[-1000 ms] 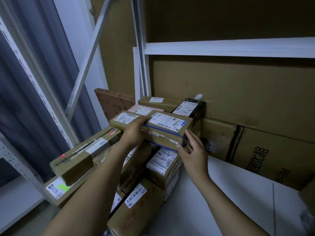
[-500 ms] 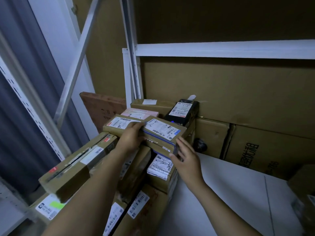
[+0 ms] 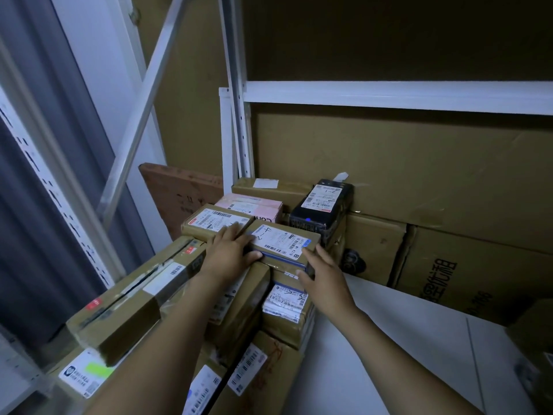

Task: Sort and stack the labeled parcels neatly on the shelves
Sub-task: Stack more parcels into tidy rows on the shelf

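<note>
Flat brown cardboard parcel with a white label (image 3: 281,242): lay atop the parcel pile (image 3: 284,320) at the left end of the white shelf (image 3: 389,339), just beside a black labelled box (image 3: 321,209). Pressed at its left end by the left hand (image 3: 229,254), fingers straight. Touched at the near right corner by the right hand (image 3: 324,275), fingers extended, gripping nothing.

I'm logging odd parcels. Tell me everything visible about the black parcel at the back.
The black parcel is a dark oblong box lying flat atop the stack, beside the cardboard backing. A white label with barcodes and handwriting sits on top; a white tab shows behind. Neither left hand nor right hand touches it.
</note>
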